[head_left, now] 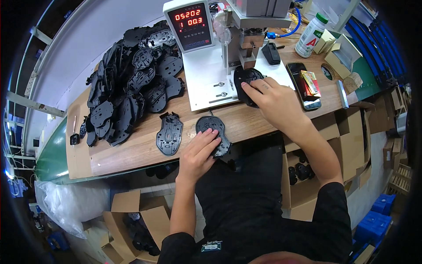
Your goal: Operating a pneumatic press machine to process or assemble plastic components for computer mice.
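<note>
At the table's front edge my left hand [200, 152] has its fingers over a black moulded plastic shell [205, 124], the thumb mostly hidden. My right hand [274, 101] reaches to the bench press [249, 46] and holds another black plastic shell [241, 78] by its near side. That shell is under the press head, on the white base plate [200, 90]; my fingers cover part of it. A third black shell [169, 134] lies on the wood to the left of my left hand, with ribs and clips facing up.
A big heap of black shells [143, 72] covers the table's left. Behind stands a control box [190, 26] with red digits. To the right are a phone [295, 72], small cartons [344, 53] and a white bottle [311, 35]. Cardboard boxes [127, 202] stand below the table.
</note>
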### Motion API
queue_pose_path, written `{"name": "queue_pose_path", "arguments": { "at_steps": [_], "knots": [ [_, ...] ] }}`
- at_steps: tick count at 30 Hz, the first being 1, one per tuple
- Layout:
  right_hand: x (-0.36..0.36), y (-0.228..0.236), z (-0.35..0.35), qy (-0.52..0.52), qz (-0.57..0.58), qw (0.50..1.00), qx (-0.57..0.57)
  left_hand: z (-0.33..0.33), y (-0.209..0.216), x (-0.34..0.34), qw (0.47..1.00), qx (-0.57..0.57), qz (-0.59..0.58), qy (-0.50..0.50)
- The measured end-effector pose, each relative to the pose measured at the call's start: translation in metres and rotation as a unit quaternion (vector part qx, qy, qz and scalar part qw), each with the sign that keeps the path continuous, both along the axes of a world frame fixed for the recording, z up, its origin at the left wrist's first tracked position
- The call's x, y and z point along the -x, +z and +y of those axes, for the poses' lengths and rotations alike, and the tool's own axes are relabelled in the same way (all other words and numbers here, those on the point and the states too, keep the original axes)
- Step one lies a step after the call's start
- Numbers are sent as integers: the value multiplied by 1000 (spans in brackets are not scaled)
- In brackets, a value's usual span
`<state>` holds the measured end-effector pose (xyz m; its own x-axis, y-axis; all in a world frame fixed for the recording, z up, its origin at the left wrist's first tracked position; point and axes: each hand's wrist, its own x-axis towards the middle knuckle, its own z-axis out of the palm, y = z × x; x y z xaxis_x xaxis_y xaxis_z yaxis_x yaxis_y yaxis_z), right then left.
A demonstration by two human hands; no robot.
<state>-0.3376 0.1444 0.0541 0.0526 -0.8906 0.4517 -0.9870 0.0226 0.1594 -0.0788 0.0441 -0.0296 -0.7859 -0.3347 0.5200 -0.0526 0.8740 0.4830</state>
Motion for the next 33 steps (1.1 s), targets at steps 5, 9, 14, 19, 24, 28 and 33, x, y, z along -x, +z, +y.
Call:
{"name": "queue_pose_path", "arguments": {
  "at_steps": [5, 9, 14, 19, 24, 28, 33],
  "knots": [
    [11, 2, -4, 37, -27, 998, -43, 0, -2, 0, 1000, -5, 6, -1],
    [23, 6, -4, 90, -27, 994, -49, 0, -1, -1, 1000, -9, 11, -4],
    [17, 11, -6, 79, -9, 993, -89, -2, 1, -2, 999, -32, 28, -18],
    [10, 12, -9, 75, 24, 991, -104, -3, 7, -4, 997, -61, 51, -11],
    [8, 11, -9, 77, 36, 990, -116, -1, 9, -7, 996, -85, 40, 7],
    [7, 17, -9, 76, 38, 990, -114, -1, 8, -4, 994, -95, 47, 24],
    [7, 17, -9, 67, 16, 989, -129, -2, 5, -5, 987, -97, 96, 84]
  ]
}}
